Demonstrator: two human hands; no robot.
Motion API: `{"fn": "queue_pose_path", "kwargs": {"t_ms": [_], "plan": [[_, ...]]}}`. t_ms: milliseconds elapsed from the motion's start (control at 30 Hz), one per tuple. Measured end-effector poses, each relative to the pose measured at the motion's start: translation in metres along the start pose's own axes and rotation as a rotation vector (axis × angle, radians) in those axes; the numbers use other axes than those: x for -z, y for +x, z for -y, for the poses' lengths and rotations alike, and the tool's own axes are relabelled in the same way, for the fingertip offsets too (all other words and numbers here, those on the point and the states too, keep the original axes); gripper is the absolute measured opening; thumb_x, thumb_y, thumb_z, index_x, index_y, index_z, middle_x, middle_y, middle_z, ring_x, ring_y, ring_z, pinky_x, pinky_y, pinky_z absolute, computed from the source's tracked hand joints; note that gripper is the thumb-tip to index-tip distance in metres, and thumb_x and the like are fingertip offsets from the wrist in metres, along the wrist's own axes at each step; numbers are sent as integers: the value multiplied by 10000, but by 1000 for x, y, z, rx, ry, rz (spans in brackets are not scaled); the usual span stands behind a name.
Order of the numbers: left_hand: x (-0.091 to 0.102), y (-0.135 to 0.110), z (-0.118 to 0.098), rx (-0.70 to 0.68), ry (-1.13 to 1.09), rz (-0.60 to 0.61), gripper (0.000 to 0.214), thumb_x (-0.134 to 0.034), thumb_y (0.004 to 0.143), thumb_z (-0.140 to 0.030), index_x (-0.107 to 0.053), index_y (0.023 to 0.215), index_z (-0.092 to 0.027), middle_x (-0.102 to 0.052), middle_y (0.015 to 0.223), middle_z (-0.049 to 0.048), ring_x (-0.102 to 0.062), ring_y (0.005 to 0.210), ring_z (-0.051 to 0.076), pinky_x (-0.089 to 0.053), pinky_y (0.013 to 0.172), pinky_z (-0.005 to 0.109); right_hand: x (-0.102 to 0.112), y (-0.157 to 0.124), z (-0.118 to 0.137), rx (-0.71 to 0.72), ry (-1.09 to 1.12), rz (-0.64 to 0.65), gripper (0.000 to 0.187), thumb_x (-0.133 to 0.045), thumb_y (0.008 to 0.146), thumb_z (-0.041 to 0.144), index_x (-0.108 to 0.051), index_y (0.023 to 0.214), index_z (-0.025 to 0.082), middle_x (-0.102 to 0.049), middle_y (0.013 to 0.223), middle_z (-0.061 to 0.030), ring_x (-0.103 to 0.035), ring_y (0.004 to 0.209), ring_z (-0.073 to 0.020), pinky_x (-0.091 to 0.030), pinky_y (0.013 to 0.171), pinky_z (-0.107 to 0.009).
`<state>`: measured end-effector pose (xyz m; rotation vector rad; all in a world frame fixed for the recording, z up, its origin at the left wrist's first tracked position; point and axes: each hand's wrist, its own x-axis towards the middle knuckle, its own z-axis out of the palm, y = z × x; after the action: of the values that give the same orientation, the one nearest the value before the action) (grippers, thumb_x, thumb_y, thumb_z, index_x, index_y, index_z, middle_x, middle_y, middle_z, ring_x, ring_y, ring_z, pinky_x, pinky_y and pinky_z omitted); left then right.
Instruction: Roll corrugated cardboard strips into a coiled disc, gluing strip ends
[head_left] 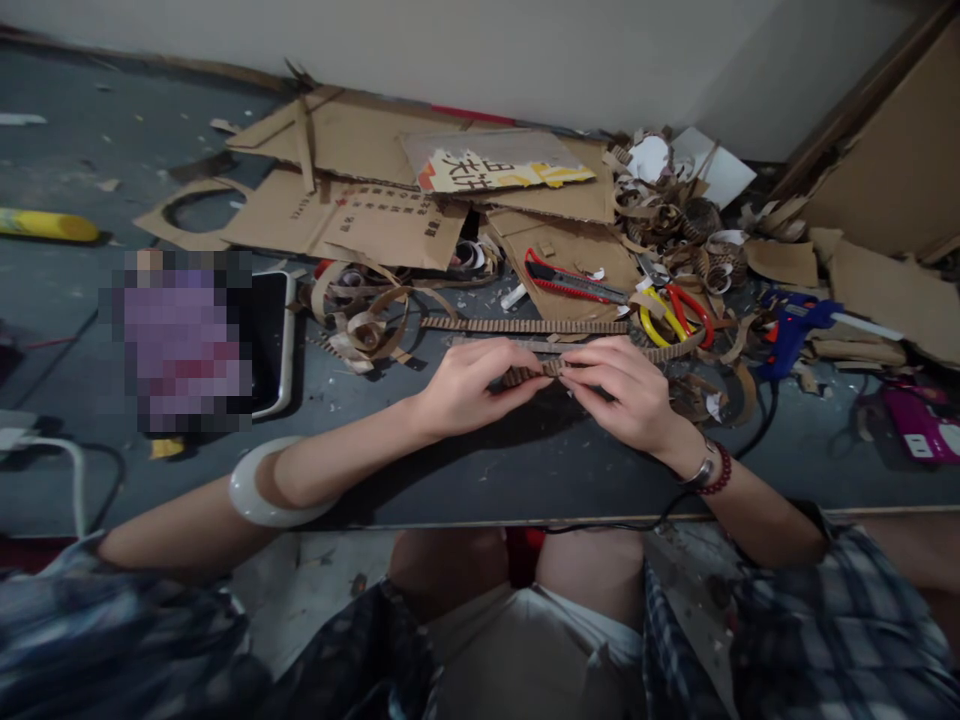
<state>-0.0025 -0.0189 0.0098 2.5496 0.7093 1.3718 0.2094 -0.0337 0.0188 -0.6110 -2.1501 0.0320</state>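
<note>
Between my two hands is a narrow strip of corrugated cardboard [553,368], held just above the front of the dark table. My left hand [480,385] pinches it from the left; part of the strip lies hidden behind those fingers. From the other side my right hand [626,390] pinches the same strip, its fingertips close to those of the left. A longer ridged cardboard strip [525,326] lies flat just beyond both hands. Right of it are scissors [679,318] with red and yellow handles, and a red utility knife [570,278] rests on cardboard behind.
Cardboard sheets [300,215] cover the back of the table [465,480]. Curled strips [367,325] lie left of centre, more heaped at back right. A blue glue gun [795,325] stands on the right, its cord trailing forward. Left are a phone [271,345] and a yellow tube-shaped object [49,225].
</note>
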Motion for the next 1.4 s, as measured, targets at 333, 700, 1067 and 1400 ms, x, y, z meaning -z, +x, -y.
{"fn": "queue_pose_path", "kwargs": {"t_ms": [333, 700, 1067, 1400], "plan": [[0, 0, 0, 40, 11, 9, 94, -637, 850, -245, -595, 851, -161, -706, 770, 15, -673, 681, 103, -528, 662, 188, -2, -2, 1, -63, -17, 12, 110, -579, 856, 140, -631, 938, 192, -708, 951, -58, -648, 940, -180, -553, 829, -391], [-1, -2, 3, -7, 1, -23, 101, -649, 842, -225, -575, 806, -166, -703, 789, 15, -682, 709, 103, -541, 665, 182, -3, -4, -3, -51, -43, 46, 241, -588, 840, 131, -663, 1064, 180, -704, 998, -69, -615, 949, -190, -538, 838, -393], [-1, -2, 5, 9, -34, 46, 133, -665, 798, -210, -563, 871, -165, -674, 853, 50, -661, 755, 129, -542, 681, 214, -4, -4, -4, -69, -32, 37, 237, -573, 847, 140, -670, 1062, 163, -702, 983, -88, -607, 939, -190, -533, 827, -393], [-3, -3, 4, 161, -52, 102, 201, -649, 839, -264, -599, 997, -151, -716, 945, 66, -693, 862, 153, -555, 786, 229, -4, -4, -8, -171, -4, 43, 234, -547, 852, 135, -664, 1053, 164, -699, 1024, -86, -617, 968, -184, -527, 873, -391]]}}
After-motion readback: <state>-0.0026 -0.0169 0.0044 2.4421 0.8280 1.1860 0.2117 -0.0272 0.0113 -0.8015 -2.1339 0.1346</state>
